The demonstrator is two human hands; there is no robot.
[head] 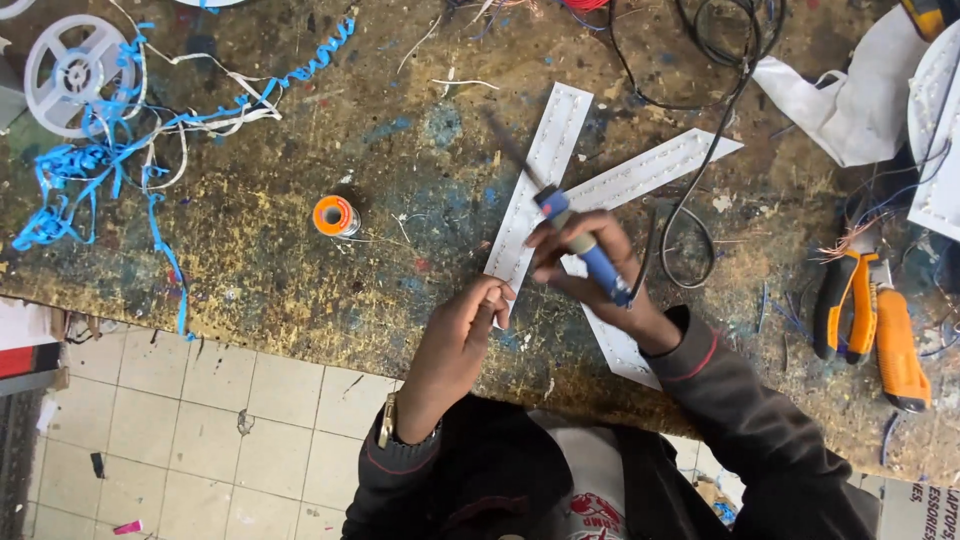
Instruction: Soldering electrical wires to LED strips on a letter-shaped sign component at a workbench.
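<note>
With the right hand (585,262) closed around the soldering iron (560,215) above the LED strip (540,175), which the left hand (462,335) pins with pinched fingers, soldering appears under way and unfinished.

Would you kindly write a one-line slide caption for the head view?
Right hand holds a blue-handled soldering iron over crossed white LED strips; left hand steadies a strip end on the worn workbench.

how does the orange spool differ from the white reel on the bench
The orange spool is small, solid in colour and sits mid-bench, nearer the left hand. The white reel is larger, flat with open spokes, and lies at the far corner amid blue ribbon scraps. Both are round, and neither hand touches them.
</note>
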